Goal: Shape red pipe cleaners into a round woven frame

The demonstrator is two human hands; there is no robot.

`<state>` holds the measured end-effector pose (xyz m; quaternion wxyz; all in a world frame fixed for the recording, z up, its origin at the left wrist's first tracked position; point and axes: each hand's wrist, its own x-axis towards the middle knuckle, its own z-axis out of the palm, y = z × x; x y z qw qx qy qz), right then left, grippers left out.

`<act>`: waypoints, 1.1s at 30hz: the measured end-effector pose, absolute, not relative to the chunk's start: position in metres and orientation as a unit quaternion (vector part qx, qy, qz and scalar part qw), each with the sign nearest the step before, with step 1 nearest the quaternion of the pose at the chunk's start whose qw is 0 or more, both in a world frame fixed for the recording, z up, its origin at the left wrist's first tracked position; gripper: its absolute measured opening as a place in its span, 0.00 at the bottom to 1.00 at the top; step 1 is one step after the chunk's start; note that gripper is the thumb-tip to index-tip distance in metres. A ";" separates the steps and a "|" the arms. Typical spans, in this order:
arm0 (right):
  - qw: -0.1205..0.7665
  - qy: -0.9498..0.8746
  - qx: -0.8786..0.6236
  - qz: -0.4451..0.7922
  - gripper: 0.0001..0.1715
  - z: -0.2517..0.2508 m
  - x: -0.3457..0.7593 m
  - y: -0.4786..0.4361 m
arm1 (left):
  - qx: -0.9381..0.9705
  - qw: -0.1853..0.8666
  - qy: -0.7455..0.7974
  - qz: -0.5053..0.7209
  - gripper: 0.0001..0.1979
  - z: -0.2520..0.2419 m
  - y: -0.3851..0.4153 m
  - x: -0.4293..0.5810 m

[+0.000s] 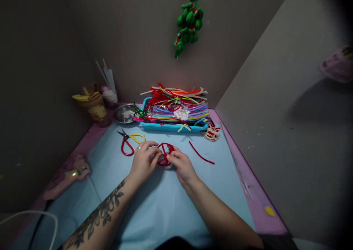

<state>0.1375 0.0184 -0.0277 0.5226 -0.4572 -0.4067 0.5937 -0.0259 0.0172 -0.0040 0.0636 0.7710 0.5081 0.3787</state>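
A red pipe-cleaner ring with crossing strands inside [163, 164] is held between my two hands over the blue sheet. From the left, the thumb and fingers of my left hand [145, 157] pinch its edge. My right hand [182, 163] grips the opposite side, thumb on top. To the right lies a single loose red pipe cleaner [201, 155]. Scissors with one red and one yellow handle [127, 145] rest spread apart just beyond my left hand.
A blue tray [173, 127] full of coloured pipe cleaners stands at the back. Beside it are a metal dish [122, 118] and a small beaded-looking face ornament [211, 133]. A pink glue gun [72, 176] with a lit green light lies left. Green decorations [189, 21] hang above.
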 end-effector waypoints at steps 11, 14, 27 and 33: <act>0.552 -0.351 -0.447 0.610 0.19 -0.030 0.137 0.023 | 0.794 0.107 0.486 0.349 0.06 -0.005 0.009 -0.018; 0.554 -0.368 -0.456 0.592 0.20 -0.030 0.137 0.023 | 0.796 0.126 0.472 0.357 0.06 -0.007 0.010 -0.018; 0.556 -0.376 -0.458 0.583 0.16 -0.032 0.137 0.022 | 0.706 0.313 0.517 0.369 0.08 -0.001 0.016 -0.019; 0.573 -0.273 -0.432 0.641 0.19 -0.032 0.138 0.027 | 0.558 0.397 0.560 0.466 0.13 -0.005 0.022 -0.025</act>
